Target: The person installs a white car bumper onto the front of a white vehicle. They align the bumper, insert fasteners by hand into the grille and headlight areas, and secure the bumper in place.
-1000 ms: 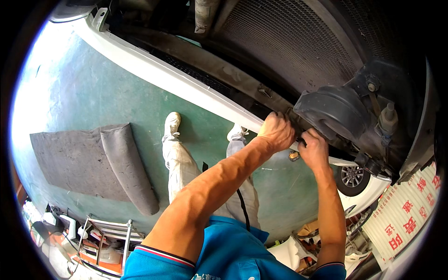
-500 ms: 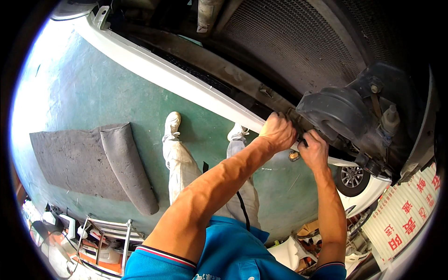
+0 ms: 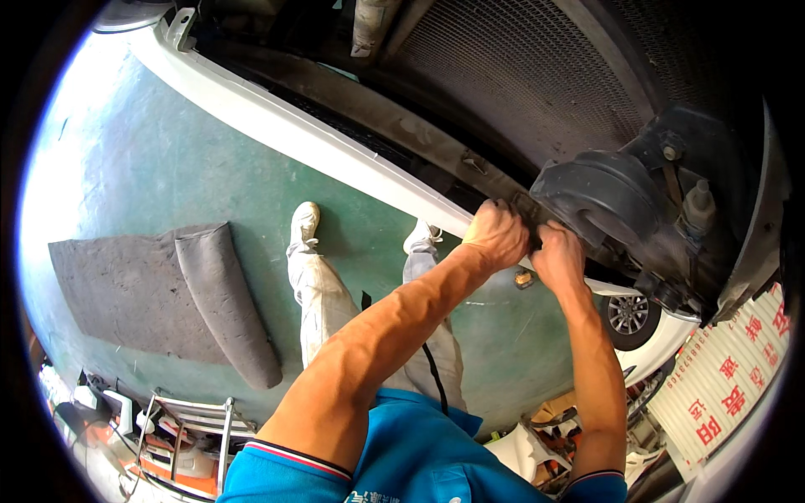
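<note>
Both my hands work close together at the inner edge of a car's white bumper, on its right part. My left hand has its fingers curled down behind the bumper edge. Right beside it, my right hand is closed in a pinch. A small dark piece shows between the two hands, but the fingers hide what each one grips. Below them hangs a small amber-yellow part. Just beyond the hands is a curved black plastic duct.
A dark mesh radiator lies behind a dusty crossbar. A folded grey mat rests on the green floor at left. Behind me stand a metal step frame and piled car parts. Another white car's wheel shows at right.
My right hand has shifted slightly up and left, closer to my left hand, and its fingers have turned inward. My left hand stays nearly in place.
</note>
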{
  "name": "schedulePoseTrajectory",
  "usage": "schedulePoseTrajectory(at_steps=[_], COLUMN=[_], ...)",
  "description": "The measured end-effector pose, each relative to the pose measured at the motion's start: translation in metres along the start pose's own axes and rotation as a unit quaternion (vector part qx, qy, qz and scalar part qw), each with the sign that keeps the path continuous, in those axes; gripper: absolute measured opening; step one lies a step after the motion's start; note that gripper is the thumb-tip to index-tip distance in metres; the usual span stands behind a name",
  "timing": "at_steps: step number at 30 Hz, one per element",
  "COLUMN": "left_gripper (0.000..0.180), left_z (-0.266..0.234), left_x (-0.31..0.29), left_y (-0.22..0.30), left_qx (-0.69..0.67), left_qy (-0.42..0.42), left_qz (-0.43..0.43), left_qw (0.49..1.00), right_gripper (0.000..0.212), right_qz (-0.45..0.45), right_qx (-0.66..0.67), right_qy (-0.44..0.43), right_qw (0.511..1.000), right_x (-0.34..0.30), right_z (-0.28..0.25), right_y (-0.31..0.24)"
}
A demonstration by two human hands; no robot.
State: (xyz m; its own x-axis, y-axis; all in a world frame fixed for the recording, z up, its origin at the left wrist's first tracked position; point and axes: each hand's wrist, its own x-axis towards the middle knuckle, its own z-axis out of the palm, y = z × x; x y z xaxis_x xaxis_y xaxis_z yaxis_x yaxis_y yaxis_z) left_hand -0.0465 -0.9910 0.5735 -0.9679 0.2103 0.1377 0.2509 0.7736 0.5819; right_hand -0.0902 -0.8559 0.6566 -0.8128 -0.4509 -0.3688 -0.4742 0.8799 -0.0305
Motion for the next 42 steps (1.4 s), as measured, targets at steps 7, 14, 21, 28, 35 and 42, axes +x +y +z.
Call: schedulePoseTrajectory(at_steps=[7,14,21,28,35,42], left_gripper=[0.022,0.022,0.020,0.024,0.026,0.027], left_z=[0.003,-0.003,-0.003,-0.003,-0.001,-0.003], left_x=[0.000,0.001,0.000,0.001,0.001,0.002], left_y=[0.000,0.001,-0.003,-0.002,-0.001,-0.001], left_qx=[0.002,0.004,-0.013,-0.014,-0.012,-0.014], left_qy=[-0.013,-0.014,0.000,-0.004,-0.004,-0.020], left_qz=[-0.011,-0.012,0.010,-0.005,-0.010,-0.010], left_qw=[1.000,1.000,1.000,1.000,1.000,1.000], right_gripper=[0.025,0.018,0.018,0.014,0.006,0.007], right_qz=[0.105,0.131,0.149,0.120,0.079,0.062], right_qx=[0.001,0.109,0.176,0.212,0.160,0.082], right_qy=[-0.055,-0.073,-0.038,0.004,0.046,0.081], right_qw=[0.993,0.983,0.972,0.970,0.983,0.991], right_x=[0.012,0.001,-0.019,-0.025,-0.024,-0.026], right_z=[0.002,-0.009,-0.006,-0.006,-0.008,0.002], right_y=[-0.007,0.000,0.012,0.011,0.002,0.002])
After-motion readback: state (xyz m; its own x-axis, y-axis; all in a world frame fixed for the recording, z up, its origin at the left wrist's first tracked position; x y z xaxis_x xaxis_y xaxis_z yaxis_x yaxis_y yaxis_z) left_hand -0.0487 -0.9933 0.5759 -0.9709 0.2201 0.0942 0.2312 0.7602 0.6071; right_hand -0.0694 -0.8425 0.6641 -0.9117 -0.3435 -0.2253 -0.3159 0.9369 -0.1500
